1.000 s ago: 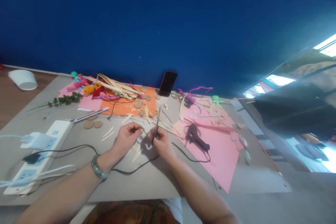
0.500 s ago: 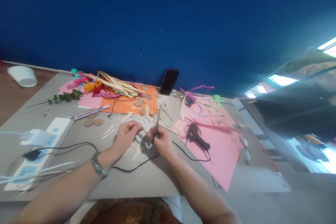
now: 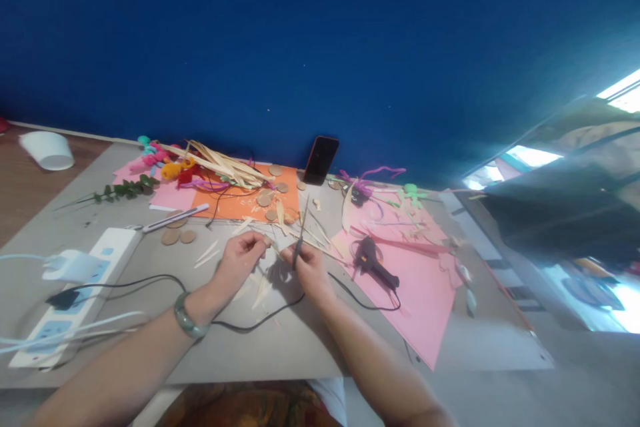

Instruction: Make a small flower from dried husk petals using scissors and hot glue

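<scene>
In the head view, my left hand [image 3: 246, 255] pinches a small thin pale-green piece [image 3: 271, 243], perhaps a strip of husk; its lower part is hard to make out. A jade-coloured bangle [image 3: 186, 315] sits on that wrist. My right hand [image 3: 311, 272] is closed around dark scissors [image 3: 301, 240], whose blades point up and away from me. Both hands are close together above the grey table, fingertips nearly meeting. Pale husk scraps [image 3: 261, 292] lie beneath and around them. Just beyond are cut strips and round wooden slices [image 3: 265, 197] on orange paper [image 3: 225, 207].
A black glue gun [image 3: 374, 263] rests on pink paper [image 3: 417, 310] at right, its cord passing below my hands. At left lie a white power strip [image 3: 75, 300] and a utility knife [image 3: 175, 218]. A phone [image 3: 321, 160] leans on the blue wall, near dried husks [image 3: 227, 165].
Both hands stay in nearly the same place. The scissors have turned slightly more upright in my right hand, and the small piece has shifted a little between my hands.
</scene>
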Available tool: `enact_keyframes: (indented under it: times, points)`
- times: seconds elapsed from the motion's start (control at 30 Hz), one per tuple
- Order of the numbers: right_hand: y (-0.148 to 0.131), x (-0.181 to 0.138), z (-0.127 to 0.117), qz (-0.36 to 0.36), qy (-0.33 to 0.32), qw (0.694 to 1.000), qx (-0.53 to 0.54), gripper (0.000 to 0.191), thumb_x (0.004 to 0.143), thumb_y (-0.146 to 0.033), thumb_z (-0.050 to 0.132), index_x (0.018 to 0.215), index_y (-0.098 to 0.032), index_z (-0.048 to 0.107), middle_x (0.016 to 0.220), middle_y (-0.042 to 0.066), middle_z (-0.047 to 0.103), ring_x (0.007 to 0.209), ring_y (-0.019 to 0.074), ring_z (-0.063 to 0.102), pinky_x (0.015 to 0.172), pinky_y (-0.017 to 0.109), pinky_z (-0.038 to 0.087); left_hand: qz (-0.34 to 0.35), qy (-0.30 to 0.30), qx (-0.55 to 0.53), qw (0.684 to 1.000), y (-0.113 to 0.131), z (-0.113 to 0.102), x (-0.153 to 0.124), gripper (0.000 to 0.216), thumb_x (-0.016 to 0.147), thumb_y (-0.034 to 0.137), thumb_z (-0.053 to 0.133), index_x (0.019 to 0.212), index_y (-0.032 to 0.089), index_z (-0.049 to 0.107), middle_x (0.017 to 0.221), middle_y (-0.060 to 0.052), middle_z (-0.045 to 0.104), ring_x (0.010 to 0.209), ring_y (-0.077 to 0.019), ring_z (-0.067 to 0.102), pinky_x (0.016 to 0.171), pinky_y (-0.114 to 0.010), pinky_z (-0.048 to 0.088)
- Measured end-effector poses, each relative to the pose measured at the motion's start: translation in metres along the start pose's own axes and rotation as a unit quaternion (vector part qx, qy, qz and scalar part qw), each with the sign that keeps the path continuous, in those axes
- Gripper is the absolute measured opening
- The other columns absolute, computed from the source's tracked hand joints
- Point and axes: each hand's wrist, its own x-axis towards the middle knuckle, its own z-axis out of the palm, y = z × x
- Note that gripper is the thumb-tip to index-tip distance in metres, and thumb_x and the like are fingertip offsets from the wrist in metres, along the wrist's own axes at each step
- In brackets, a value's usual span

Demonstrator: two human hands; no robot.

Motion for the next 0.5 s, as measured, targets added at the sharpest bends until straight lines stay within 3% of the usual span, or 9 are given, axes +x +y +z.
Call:
enact_keyframes:
  times: [0.3,0.5]
  points:
    - [0.0029,0.0,-0.0015,-0.01,-0.023,1.0,-0.003,0.016,0.07,-0.028,0.067,0.061,-0.015,0.063,0.057,-0.001,0.056,0.054,0.0113,0.049,0.054,0.024,0.041,0.006,0.014,-0.025,1.0,0.0004,0.0009,0.0006,0.017,0.066,0.03,0.072,0.068,0.015,0.065,0.057,0.003,0.057,0.052,-0.0085,0.047,0.051,-0.02,0.037]
    - [0.0002,-0.0003,-0.0013,-0.007,-0.018,1.0,0.014,0.014,0.069,-0.027,0.065,0.061,-0.016,0.061,0.059,0.0,0.055,0.055,0.0119,0.048,0.055,0.025,0.04,-0.015,0.022,-0.085,0.996,-0.0045,-0.001,0.0016,0.026,0.081,0.041,0.059,0.074,0.016,0.064,0.053,0.003,0.053,0.048,-0.0079,0.045,0.046,-0.019,0.034]
